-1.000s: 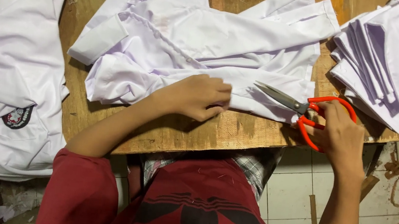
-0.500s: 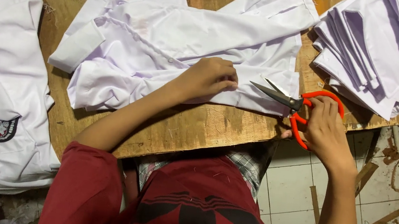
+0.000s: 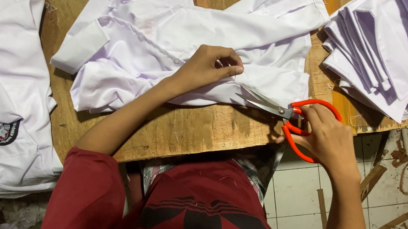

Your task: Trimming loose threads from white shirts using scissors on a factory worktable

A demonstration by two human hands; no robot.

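A worker in a dark red shirt (image 3: 202,216) bends over a wooden table (image 3: 197,129), seen from above. Nearest the body, at about four o'clock, the right hand (image 3: 329,139) has its fingers threaded through the orange loops of a pair of scissors (image 3: 285,116), closed around the handles so that the steel blades lie nearly together and point toward nine o'clock, their tips at the lower edge of the cloth. Just beyond, near the centre, the left hand (image 3: 209,69) rests on a white shirt (image 3: 186,46) spread flat across the table, thumb and forefinger pressed together as if pinching a thread or a fold of fabric just beside the blade tips; what exactly sits between them is too small to tell. The hold looks meant to keep the cloth taut and still where the blades meet it. The shirt's cuffed sleeve trails off toward nine o'clock. Another white garment with a dark round badge (image 3: 5,133) lies at eight o'clock, likely set apart. At two o'clock a stack of folded white pieces (image 3: 390,54) overhangs the table's edge, above a tiled floor (image 3: 297,191).
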